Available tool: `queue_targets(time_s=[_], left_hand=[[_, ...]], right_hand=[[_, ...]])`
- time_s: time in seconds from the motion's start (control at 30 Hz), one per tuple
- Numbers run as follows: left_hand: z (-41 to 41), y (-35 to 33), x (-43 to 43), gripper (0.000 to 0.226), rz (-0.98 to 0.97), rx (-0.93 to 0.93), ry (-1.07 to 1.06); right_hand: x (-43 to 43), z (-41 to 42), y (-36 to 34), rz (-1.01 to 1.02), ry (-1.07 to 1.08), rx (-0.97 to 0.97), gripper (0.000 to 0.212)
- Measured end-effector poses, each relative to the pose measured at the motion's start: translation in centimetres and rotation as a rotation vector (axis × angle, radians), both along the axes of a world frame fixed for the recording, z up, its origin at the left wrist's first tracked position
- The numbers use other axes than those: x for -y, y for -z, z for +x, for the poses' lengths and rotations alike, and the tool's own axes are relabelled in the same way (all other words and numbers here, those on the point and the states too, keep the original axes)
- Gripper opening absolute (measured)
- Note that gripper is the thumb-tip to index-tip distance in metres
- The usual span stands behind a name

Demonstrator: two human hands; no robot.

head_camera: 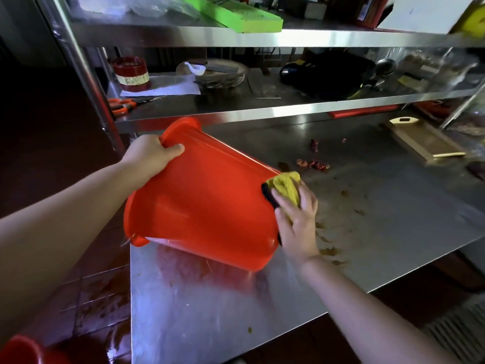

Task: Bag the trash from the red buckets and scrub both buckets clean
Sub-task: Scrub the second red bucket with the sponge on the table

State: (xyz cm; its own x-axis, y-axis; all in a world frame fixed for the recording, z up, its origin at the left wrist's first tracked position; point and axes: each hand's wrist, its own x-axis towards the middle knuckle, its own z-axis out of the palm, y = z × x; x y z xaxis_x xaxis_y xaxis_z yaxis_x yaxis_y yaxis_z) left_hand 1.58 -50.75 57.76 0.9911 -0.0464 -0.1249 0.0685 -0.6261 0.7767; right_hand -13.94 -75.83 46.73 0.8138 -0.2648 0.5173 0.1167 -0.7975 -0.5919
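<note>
1. On the near left corner of the steel tabletop (367,219), the red bucket (204,200) lies tipped on its side. Its mouth faces the person's left, its base faces right, and its lower wall rests on the metal.
2. The step in hand looks like scrubbing the outside of the base. To do it well, brace the rim firmly so the bucket cannot roll or skid. Work the cloth in firm overlapping strokes, turning the bucket to reach the whole base edge.
3. The left hand (151,156) grips the upper rim, thumb on the outer wall and fingers hooked over the lip, out of sight.
4. The right hand (299,224) is closed round a bunched yellow cloth (286,186) and presses it against the base. A dark strip shows between cloth and bucket; I cannot tell what it is.
5. A second red bucket (18,350) shows only as a rim at the lower left. Food scraps (312,164) lie on the tabletop just beyond the cloth, so the cloth is best kept clear of them.
</note>
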Motion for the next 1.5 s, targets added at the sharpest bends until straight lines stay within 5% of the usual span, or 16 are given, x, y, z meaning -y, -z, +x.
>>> queue_targets(time_s=[0.23, 0.33, 0.43, 0.5, 0.7, 0.83, 0.97, 1.1, 1.27, 1.5], left_hand=[[0.8, -0.8, 0.7, 0.035, -0.038, -0.099, 0.014], [0.8, -0.7, 0.4, 0.038, -0.027, -0.122, 0.013], [0.8, -0.6, 0.2, 0.037, -0.014, -0.111, 0.037], [1.0, -0.4, 0.2, 0.036, 0.000, -0.091, 0.047], [1.4, -0.8, 0.0, 0.036, 0.018, -0.082, 0.122], [-0.1, -1.1, -1.2, 0.052, -0.019, 0.011, 0.075], [-4.8, 3.5, -4.7, 0.038, -0.193, 0.048, 0.046], [-6.2, 7.4, -7.0, 0.031, -0.151, 0.017, 0.029], [-5.5, 7.3, -6.1, 0.036, 0.003, 0.136, 0.025], [-4.8, 4.2, -5.0, 0.050, 0.036, 0.182, 0.030]], right_hand=[[-2.3, -3.7, 4.7, -0.517, -0.146, 0.127, 0.033], [-0.3, -0.8, 0.4, -0.446, -0.157, 0.028, 0.035], [1.7, 3.1, -4.4, -0.134, -0.043, -0.256, 0.034], [1.9, 4.6, -5.6, -0.122, -0.040, -0.405, 0.036], [-2.3, 3.7, -5.7, -0.527, -0.235, -0.247, 0.041], [-1.6, 5.2, -6.2, -0.379, -0.167, -0.327, 0.038], [-0.7, 6.6, -6.6, -0.326, -0.147, -0.400, 0.037], [-0.9, 7.5, -6.8, -0.334, -0.129, -0.409, 0.037], [-3.8, 4.6, -5.1, -0.589, -0.054, -0.201, 0.040], [-5.4, 0.0, -0.1, -1.019, -0.407, 0.094, 0.040]])
